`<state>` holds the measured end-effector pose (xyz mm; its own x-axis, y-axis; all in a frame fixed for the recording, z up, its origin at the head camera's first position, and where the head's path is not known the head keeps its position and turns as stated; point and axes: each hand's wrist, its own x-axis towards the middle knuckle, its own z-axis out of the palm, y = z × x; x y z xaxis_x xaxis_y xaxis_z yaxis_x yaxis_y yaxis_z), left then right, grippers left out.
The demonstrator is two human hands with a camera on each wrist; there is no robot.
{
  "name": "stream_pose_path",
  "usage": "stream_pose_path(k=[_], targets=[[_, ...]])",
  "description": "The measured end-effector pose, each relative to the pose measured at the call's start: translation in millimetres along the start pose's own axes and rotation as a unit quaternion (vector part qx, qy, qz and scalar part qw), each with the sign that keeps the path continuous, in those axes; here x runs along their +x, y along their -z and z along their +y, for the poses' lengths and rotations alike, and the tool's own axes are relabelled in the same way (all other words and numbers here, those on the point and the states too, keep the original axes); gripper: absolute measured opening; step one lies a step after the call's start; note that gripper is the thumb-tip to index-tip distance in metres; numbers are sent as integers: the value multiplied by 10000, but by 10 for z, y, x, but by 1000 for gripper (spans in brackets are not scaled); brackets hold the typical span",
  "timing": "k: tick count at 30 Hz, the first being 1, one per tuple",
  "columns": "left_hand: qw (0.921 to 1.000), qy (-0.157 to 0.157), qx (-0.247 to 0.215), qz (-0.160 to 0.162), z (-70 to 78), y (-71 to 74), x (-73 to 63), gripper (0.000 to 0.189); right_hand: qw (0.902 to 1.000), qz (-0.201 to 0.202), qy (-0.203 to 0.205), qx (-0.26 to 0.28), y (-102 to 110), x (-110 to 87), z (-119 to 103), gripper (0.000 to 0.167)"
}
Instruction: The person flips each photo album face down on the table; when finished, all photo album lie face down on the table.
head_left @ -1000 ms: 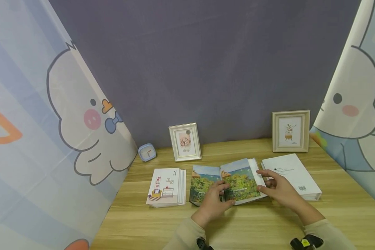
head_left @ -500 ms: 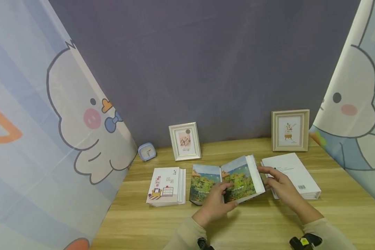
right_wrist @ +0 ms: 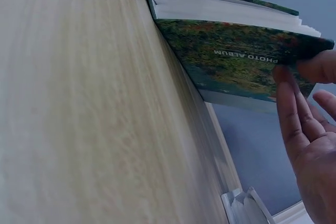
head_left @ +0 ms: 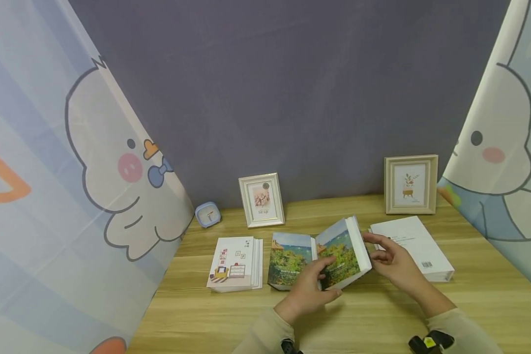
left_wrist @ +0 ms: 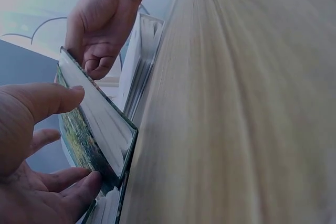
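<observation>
A green-and-blue rectangular photo album (head_left: 342, 247) tilts, long axis forward, between relaxed left hand (head_left: 308, 289) against its front and unclenched right hand (head_left: 395, 261) behind.

Blue clock (head_left: 208, 215), pale flower-picture frame (head_left: 261, 200), plant-picture frame (head_left: 410, 185) farther right.

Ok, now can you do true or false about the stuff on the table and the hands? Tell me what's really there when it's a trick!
1. The right hand touches the tilted photo album. True.
2. The left hand holds the clock. False: the left hand touches the tilted photo album.
3. The blue clock is left of the pink-flower picture frame. True.
4. The plant picture frame lies flat. False: the plant picture frame stands up.
5. The white book has a barcode. True.
</observation>
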<state>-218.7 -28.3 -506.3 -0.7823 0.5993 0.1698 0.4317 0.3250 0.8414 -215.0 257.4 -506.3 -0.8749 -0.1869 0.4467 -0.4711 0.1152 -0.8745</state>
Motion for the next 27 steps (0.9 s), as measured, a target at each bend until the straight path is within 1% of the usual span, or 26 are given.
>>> stream_pose_path(k=[2,5,10,13,17,23,27], targets=[[9999,-98,28,-19,-3,-3,2,70,10000,-23,42,73,-12,-2,10,60],[10000,-91,23,-3,-5,-8,1,69,9998,-80,80,136,-30,-5,23,62],[9999,-156,32,28,5,-19,12,69,9997,-215,-22,124,-55,-20,44,59],[9997,-198,-87,-58,9,-27,14,70,9996,-237,-118,7,-61,-29,39,54],[9990,-259,-323,-188,9,-39,19,72,9995,-283,-128,-103,-70,-31,18,50],[9982,-332,-468,-186,15,-57,31,73,9989,-473,-60,22,-84,-23,16,50],[9964,-318,-763,-208,22,-65,33,73,9981,-593,-189,37,-81,-25,41,48]])
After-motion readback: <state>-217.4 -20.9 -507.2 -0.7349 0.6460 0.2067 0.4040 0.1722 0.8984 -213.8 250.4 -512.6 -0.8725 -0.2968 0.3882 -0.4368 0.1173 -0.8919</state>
